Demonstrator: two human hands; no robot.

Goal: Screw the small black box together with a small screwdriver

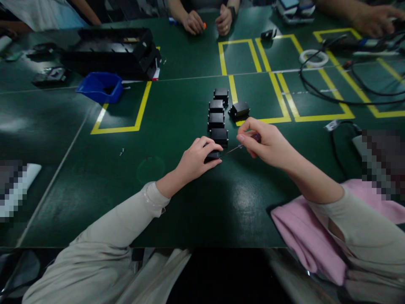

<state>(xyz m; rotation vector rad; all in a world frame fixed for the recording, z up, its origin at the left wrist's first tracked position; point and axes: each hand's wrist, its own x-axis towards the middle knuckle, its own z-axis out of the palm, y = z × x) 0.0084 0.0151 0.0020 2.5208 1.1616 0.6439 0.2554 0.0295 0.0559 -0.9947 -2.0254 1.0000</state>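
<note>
On the green table, my left hand (200, 157) is closed around a small black box (211, 157), pressing it to the surface. My right hand (265, 141) grips a screwdriver (257, 137) by its dark handle. The thin shaft slants down to the left, and its tip meets the right side of the held box. Beyond that box stands a row of similar black boxes (219, 136) with small silvery screws at their sides. Another black box (239, 109) sits askew to the right of the row. My fingers partly hide the held box.
A blue bin (101, 86) and a long black tray (107, 52) stand at the left. Loose screws (122, 151) lie left of my hands. Pink cloth (303, 228) lies under my right forearm. Cables (316, 90) run at the right. Across the table are another person's hands (193, 22).
</note>
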